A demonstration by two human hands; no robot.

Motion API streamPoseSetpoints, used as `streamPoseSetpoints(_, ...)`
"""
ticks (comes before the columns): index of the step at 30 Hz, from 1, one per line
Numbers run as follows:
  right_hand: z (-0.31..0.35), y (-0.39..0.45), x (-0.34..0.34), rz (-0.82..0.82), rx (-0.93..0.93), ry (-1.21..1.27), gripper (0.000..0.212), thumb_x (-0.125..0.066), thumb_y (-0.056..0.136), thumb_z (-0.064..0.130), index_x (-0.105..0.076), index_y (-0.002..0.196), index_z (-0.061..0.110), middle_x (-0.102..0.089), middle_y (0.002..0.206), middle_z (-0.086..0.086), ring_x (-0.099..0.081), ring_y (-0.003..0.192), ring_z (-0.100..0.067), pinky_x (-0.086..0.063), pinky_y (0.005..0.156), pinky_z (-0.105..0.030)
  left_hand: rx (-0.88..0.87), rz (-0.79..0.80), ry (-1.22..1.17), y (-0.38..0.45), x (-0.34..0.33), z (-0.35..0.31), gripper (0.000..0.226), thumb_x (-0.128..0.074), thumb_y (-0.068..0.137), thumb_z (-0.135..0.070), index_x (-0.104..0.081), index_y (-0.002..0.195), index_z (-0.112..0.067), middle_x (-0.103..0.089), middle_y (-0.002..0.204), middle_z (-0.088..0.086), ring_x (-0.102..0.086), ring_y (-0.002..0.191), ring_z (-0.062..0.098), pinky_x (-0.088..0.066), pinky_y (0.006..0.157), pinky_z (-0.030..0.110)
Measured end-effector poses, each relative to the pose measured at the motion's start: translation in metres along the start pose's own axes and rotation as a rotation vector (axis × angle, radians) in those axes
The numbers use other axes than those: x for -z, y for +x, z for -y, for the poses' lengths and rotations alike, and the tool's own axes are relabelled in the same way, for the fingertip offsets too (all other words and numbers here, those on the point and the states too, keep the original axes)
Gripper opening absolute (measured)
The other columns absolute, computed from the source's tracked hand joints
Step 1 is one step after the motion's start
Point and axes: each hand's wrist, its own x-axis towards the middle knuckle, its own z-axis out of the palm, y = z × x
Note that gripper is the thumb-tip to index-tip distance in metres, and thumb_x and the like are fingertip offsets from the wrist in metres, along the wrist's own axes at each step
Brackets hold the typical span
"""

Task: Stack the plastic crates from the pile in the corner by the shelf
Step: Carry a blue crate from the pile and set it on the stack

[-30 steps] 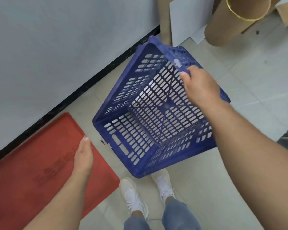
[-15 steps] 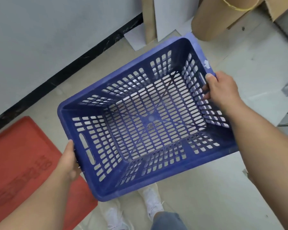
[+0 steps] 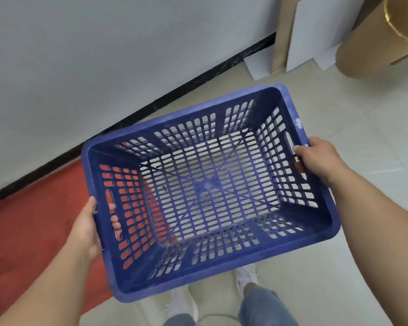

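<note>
Nearest: shoes [image 3: 245, 276] and jeans at the bottom edge, standing on the pale tile floor [image 3: 363, 118]. Above them the blue crate [image 3: 207, 191] is carried clear of the floor, mouth up, empty, roughly level. Its long axis runs left-right across the body, with the right end swung a little farther away. Left hand [image 3: 85, 229] is closed on the left short end, fingertips poking through the handle slot; right hand [image 3: 318, 158] is closed on the right short end, thumb over the rim beside its slot. So one hand on each end, the crate between them; the left hand and that end sit nearer the body. Below and left of the crate lies a red mat [image 3: 33, 222], showing through the left-wall slots. Beyond, a black skirting strip and grey wall [image 3: 104, 55]. Far right: leaning boards [image 3: 316, 27] and a brown roll [image 3: 372, 50]. No pile, stack or shelf is in view, so which way the crate must travel cannot be told from here.
</note>
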Motion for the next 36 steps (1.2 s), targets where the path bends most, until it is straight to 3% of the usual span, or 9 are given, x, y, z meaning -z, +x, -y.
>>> streamPoseSetpoints(3, 0.028, -0.036, -0.038, 0.126, 0.055, -0.012, 0.012, -0.050, 0.091, 0.024, -0.056, 0.094, 0.014, -0.065, 0.082, -0.017, -0.059, 0.067, -0.031, -0.052, 0.076, -0.043, -0.001, -0.045, -0.088, -0.005, 0.060, 0.010, 0.051, -0.032, 0.092, -0.056, -0.059, 0.085, -0.012, -0.058, 0.048, 0.000, -0.053, 0.038, 0.014, -0.041, 0.058, 0.035)
streamPoseSetpoints(6, 0.050, -0.077, -0.087, 0.204, 0.071, 0.036, 0.014, -0.049, 0.095, 0.020, -0.054, 0.082, 0.014, -0.059, 0.073, -0.013, -0.052, 0.061, -0.027, -0.046, 0.063, -0.034, 0.006, -0.060, -0.163, -0.006, 0.127, 0.021, 0.050, -0.032, 0.093, -0.051, -0.058, 0.086, -0.009, -0.057, 0.045, 0.001, -0.052, 0.036, 0.014, -0.040, 0.060, 0.036)
streamPoseSetpoints(10, 0.081, -0.131, -0.168, 0.235, 0.066, 0.159, 0.022, -0.049, 0.095, 0.025, -0.057, 0.081, 0.010, -0.056, 0.069, -0.010, -0.047, 0.055, -0.022, -0.042, 0.056, -0.031, -0.010, -0.064, -0.216, 0.001, 0.225, 0.029, 0.041, -0.035, 0.093, -0.043, -0.058, 0.086, -0.011, -0.061, 0.048, 0.002, -0.058, 0.041, 0.014, -0.051, 0.052, 0.027)
streamPoseSetpoints(16, 0.107, -0.183, -0.293, 0.257, 0.022, 0.235, 0.027, -0.045, 0.095, 0.028, -0.060, 0.088, 0.007, -0.060, 0.070, -0.013, -0.054, 0.061, -0.026, -0.043, 0.056, -0.032, -0.021, -0.073, -0.198, 0.026, 0.358, 0.041, 0.041, -0.036, 0.094, -0.050, -0.061, 0.099, -0.018, -0.071, 0.086, 0.008, -0.063, 0.086, 0.023, -0.047, 0.079, 0.042)
streamPoseSetpoints(19, 0.109, -0.195, -0.354, 0.293, -0.018, 0.245, 0.025, -0.046, 0.092, 0.026, -0.062, 0.087, 0.007, -0.061, 0.070, -0.011, -0.056, 0.061, -0.025, -0.045, 0.057, -0.031, -0.022, -0.125, -0.194, 0.056, 0.406, 0.048, 0.042, -0.034, 0.094, -0.052, -0.060, 0.100, -0.020, -0.071, 0.085, 0.007, -0.063, 0.083, 0.023, -0.050, 0.074, 0.039)
streamPoseSetpoints(22, 0.112, -0.195, -0.404, 0.326, -0.015, 0.225, 0.022, -0.046, 0.087, 0.017, -0.063, 0.092, 0.004, -0.061, 0.072, -0.012, -0.058, 0.065, -0.026, -0.047, 0.063, -0.034, -0.023, -0.188, -0.255, 0.090, 0.438, 0.052, 0.040, -0.033, 0.094, -0.051, -0.058, 0.090, -0.020, -0.068, 0.054, -0.002, -0.064, 0.049, 0.011, -0.050, 0.046, 0.019)
streamPoseSetpoints(27, 0.115, -0.177, -0.464, 0.340, 0.031, 0.146, 0.030, -0.046, 0.086, 0.020, -0.064, 0.096, -0.002, -0.064, 0.079, -0.014, -0.059, 0.072, -0.028, -0.050, 0.070, -0.039, -0.009, -0.192, -0.291, 0.147, 0.465, 0.063, 0.040, -0.036, 0.094, -0.048, -0.059, 0.090, -0.016, -0.066, 0.051, 0.000, -0.062, 0.042, 0.011, -0.048, 0.040, 0.019)
streamPoseSetpoints(32, 0.108, -0.172, -0.478, 0.447, 0.035, 0.164, 0.038, -0.039, 0.097, 0.039, -0.067, 0.098, 0.013, -0.073, 0.091, -0.019, -0.071, 0.084, -0.033, -0.056, 0.081, -0.042, -0.019, -0.056, -0.269, 0.174, 0.478, 0.083, 0.044, -0.037, 0.092, -0.053, -0.063, 0.103, -0.020, -0.075, 0.078, 0.001, -0.071, 0.068, 0.013, -0.051, 0.073, 0.037)
streamPoseSetpoints(36, 0.103, -0.177, -0.479, 0.437, 0.008, 0.277, 0.033, -0.044, 0.093, 0.030, -0.071, 0.098, 0.011, -0.075, 0.090, -0.018, -0.072, 0.084, -0.031, -0.058, 0.081, -0.041, -0.011, 0.028, -0.350, 0.172, 0.486, 0.094, 0.044, -0.045, 0.083, -0.050, -0.062, 0.109, -0.019, -0.075, 0.095, -0.001, -0.071, 0.084, 0.011, -0.056, 0.076, 0.037)
